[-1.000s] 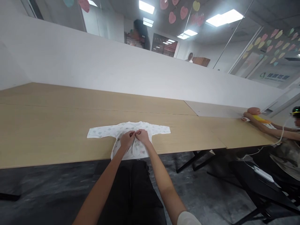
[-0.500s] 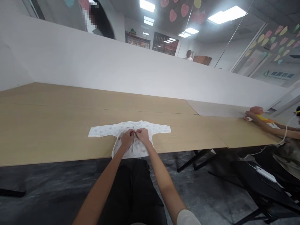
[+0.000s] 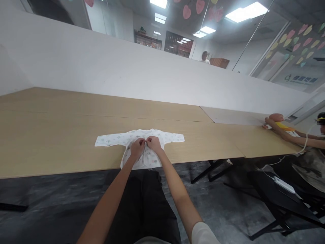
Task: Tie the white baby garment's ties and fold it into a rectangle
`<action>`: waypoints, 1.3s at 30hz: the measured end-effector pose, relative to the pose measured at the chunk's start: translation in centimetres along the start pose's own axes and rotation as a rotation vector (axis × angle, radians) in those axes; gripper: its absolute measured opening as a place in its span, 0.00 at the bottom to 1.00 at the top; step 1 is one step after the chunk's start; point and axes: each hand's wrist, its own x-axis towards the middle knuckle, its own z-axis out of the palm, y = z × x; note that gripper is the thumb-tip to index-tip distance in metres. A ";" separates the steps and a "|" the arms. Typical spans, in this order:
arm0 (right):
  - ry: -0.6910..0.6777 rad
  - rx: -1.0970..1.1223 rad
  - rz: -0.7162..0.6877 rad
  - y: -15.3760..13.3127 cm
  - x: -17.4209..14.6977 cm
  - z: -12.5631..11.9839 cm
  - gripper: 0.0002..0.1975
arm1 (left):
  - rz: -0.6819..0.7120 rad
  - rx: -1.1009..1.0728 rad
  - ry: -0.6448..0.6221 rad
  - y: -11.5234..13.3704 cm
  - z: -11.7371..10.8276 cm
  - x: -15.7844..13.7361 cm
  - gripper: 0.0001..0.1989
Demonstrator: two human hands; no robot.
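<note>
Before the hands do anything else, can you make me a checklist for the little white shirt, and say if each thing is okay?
1. Shirt lying on the table: ok.
2. Left sleeve and right sleeve spread out sideways: ok.
3. Left hand and right hand both at the shirt's front, fingertips close together: ok.
4. Bottom hem well back from the table's near edge: not ok, it reaches the edge.
5. A button or snap between the fingers: cannot tell, the fingers hide it.
6. Doll away from the shirt: ok, it's far off to the right.
</note>
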 end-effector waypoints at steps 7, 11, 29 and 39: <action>-0.065 0.357 0.084 0.2 -0.4 -0.6 0.08 | 0.039 -0.088 0.008 -0.3 0.0 0.2 0.16; -0.033 0.394 0.069 0.5 -0.4 -0.3 0.07 | 0.009 -0.095 0.031 -0.2 0.2 0.3 0.15; -0.124 0.518 0.317 0.9 -0.2 -0.3 0.10 | 0.137 0.138 0.035 0.1 -0.1 -0.2 0.14; -0.010 -0.007 0.194 -0.4 0.2 0.1 0.06 | 0.188 0.350 -0.076 -0.3 -2.3 -1.4 0.16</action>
